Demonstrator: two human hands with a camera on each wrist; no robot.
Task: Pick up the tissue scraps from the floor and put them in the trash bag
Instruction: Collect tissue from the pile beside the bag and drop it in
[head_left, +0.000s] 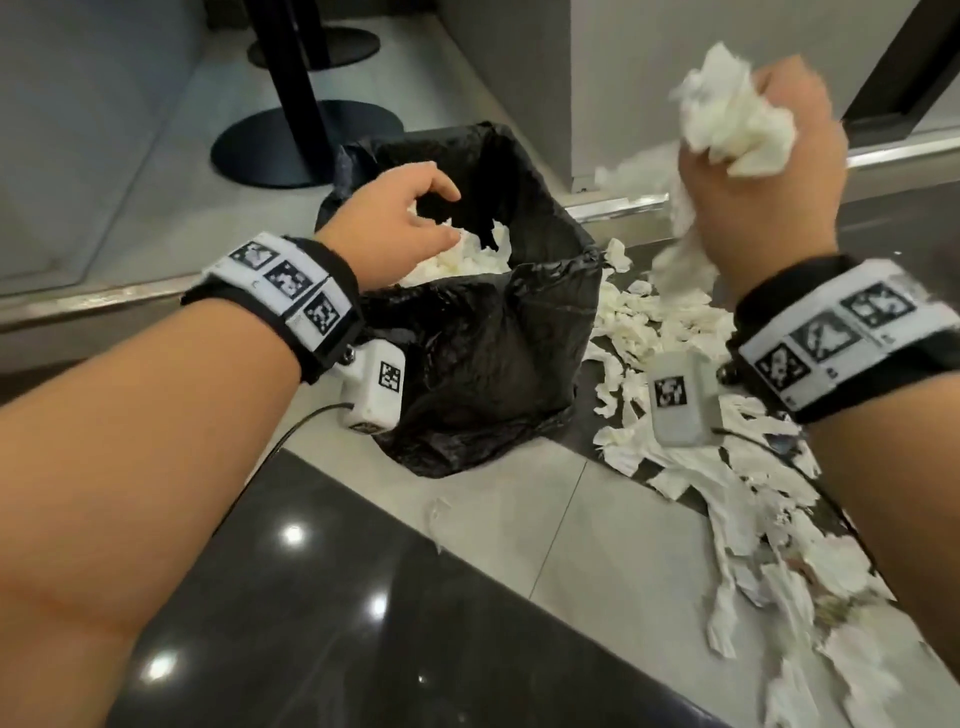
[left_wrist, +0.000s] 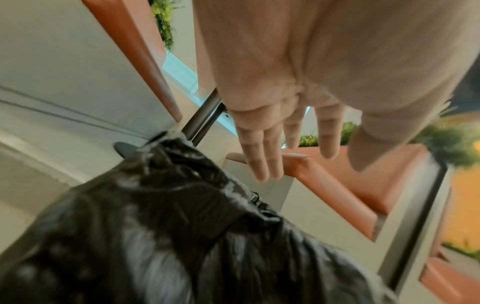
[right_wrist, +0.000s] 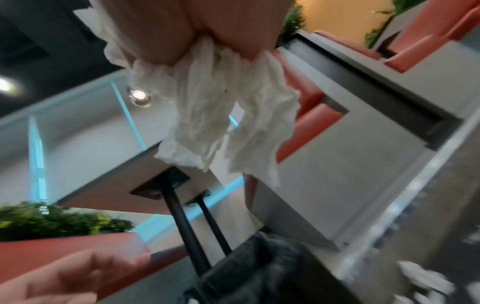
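A black trash bag (head_left: 467, 338) stands open on the floor, with white tissue (head_left: 467, 257) lying inside it. My left hand (head_left: 434, 218) hovers over the bag's mouth; in the left wrist view its fingers (left_wrist: 262, 156) are straight and spread above the bag's rim (left_wrist: 182, 185), holding nothing. My right hand (head_left: 753, 171) is raised to the right of the bag and grips a crumpled wad of tissue scraps (head_left: 727, 114) (right_wrist: 215, 123), with a strip hanging below the fist. Several torn tissue scraps (head_left: 727, 467) lie scattered on the floor to the right.
Two black table posts with round bases (head_left: 306, 140) stand behind the bag. A metal floor strip (head_left: 618, 205) runs along a grey wall panel (head_left: 623, 78). A glossy dark tile (head_left: 363, 623) lies at the front. Orange seats (left_wrist: 350, 181) show in the wrist views.
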